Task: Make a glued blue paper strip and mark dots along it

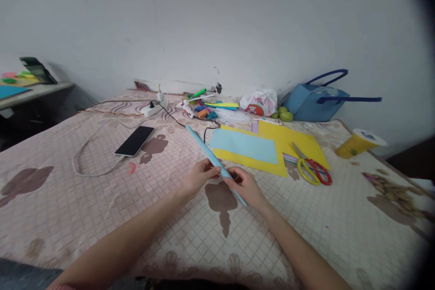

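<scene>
A narrow light-blue paper roll (pixel 205 147) slants across the middle of the table between my hands. My left hand (pixel 203 174) pinches it from the left, near its middle. Just below and to the right, my right hand (pixel 245 184) is closed on the same paper, whose lower end sticks out beneath the fingers. Flat to the right of my hands lie a light-blue sheet (pixel 244 144) and, under it, a yellow sheet (pixel 251 166). Scissors (pixel 311 168) with one yellow and one red handle rest beyond them.
A phone (pixel 134 141) on a white cable lies at left, near a power strip (pixel 151 108). At the back are a glue gun (pixel 186 107), a plastic bag (pixel 260 102) and a blue bag (pixel 314 102). A yellow tub (pixel 356 144) and peanut-like pieces (pixel 394 192) are at right.
</scene>
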`<control>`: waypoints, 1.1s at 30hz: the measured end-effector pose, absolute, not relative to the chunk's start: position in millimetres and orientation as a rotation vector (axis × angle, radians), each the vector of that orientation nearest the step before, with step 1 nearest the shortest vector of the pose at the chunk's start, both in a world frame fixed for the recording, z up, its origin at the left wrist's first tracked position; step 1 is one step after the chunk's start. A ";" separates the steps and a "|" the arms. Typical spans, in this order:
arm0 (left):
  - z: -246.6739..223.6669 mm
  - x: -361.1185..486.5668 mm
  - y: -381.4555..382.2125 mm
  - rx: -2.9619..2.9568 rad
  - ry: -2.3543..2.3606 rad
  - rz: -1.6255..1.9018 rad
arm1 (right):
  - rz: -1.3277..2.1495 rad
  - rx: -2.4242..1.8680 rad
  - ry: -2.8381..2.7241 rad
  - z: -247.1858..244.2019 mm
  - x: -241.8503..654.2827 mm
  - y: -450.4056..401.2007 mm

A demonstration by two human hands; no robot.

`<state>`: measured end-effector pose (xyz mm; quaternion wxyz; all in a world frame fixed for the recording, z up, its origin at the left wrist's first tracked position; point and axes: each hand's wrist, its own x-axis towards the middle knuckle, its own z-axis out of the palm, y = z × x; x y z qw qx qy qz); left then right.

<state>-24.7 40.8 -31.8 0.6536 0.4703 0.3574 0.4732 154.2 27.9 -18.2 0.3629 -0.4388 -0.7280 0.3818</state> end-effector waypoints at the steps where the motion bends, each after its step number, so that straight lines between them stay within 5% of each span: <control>1: -31.8 -24.6 40.7 1.064 0.823 1.076 | 0.986 -1.131 -1.871 -18.6 154.1 27.7; 33: -27.4 -23.0 37.2 0.998 0.804 1.053 | 1.094 -1.118 -1.655 -24.2 151.5 25.7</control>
